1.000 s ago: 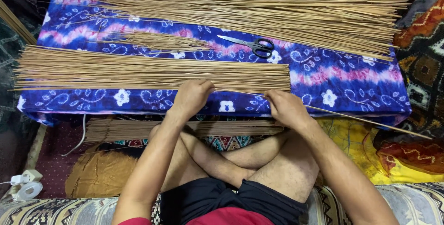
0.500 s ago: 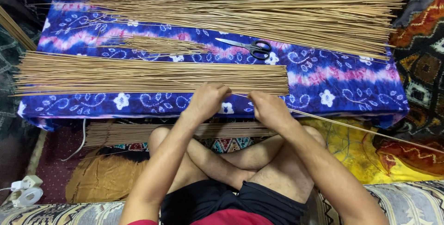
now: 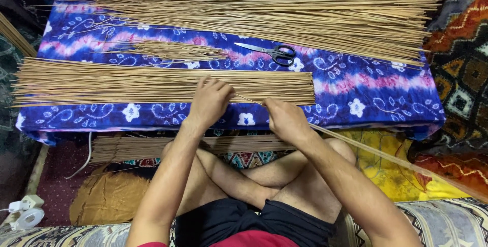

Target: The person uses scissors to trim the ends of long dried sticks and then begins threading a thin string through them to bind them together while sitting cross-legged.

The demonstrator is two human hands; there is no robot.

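A flat row of thin tan sticks [image 3: 127,82] lies along the near side of a low table covered in blue patterned cloth [image 3: 356,89]. My left hand [image 3: 209,99] rests on the row's near edge, fingers bent over the sticks. My right hand [image 3: 284,117] grips one long stick [image 3: 386,155] that runs from the row out past my right knee. A bigger pile of long sticks [image 3: 284,16] lies at the far side. A small tuft of short sticks [image 3: 173,50] and black-handled scissors [image 3: 269,51] sit between the piles.
Another bundle of sticks [image 3: 132,148] lies on the floor under the table edge, in front of my crossed legs. A white plug and cable [image 3: 25,214] sit at the lower left. Patterned rugs and a yellow cloth [image 3: 391,171] cover the floor at right.
Both hands have moved up and left from the table's front edge onto the near row of sticks. The right hand has closed on a single long stick.
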